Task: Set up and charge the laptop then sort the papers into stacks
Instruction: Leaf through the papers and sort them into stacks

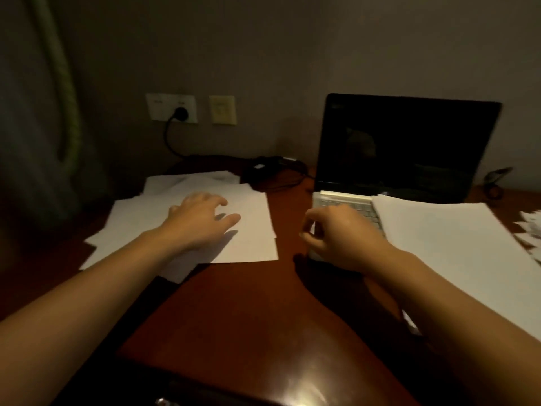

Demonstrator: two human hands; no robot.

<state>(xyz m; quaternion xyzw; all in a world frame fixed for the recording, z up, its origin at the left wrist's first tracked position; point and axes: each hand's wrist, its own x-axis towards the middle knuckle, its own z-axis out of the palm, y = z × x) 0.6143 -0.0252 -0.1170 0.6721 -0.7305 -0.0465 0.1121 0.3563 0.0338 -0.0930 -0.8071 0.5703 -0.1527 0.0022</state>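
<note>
Papers lie in two spreads on the reddish-brown desk [248, 317]. The left pile [251, 232] is a loose fan of white sheets, overlapping and skewed, reaching back toward the wall. The right pile [456, 250] is broader and lies over most of the keyboard of the laptop [407, 145], which stands open at the back right with its screen dark; only the left strip of pale keys shows beside the sheets. The left hand [202, 221] rests palm-down on the left pile, its fingers spread and relaxed, gripping nothing. The right hand [336, 238] is at the laptop's front left corner with its fingers curled under and the thumb tucked close; from where I stand I cannot tell whether it has hold of the edge, a sheet, or nothing at all. Behind the left pile, between it and the laptop, sits a black charger brick [260, 171] with dark cable looping toward the laptop's left side. Another cable climbs the wall to a black plug [180, 112] seated in a white wall socket [171, 108], and just beside it is a yellowish wall plate [222, 109]. At the far right edge, near the right pile, lies some crumpled white paper [530, 230]. A dark curtain [38, 127] hangs at the left, blurred in the dim light.
</note>
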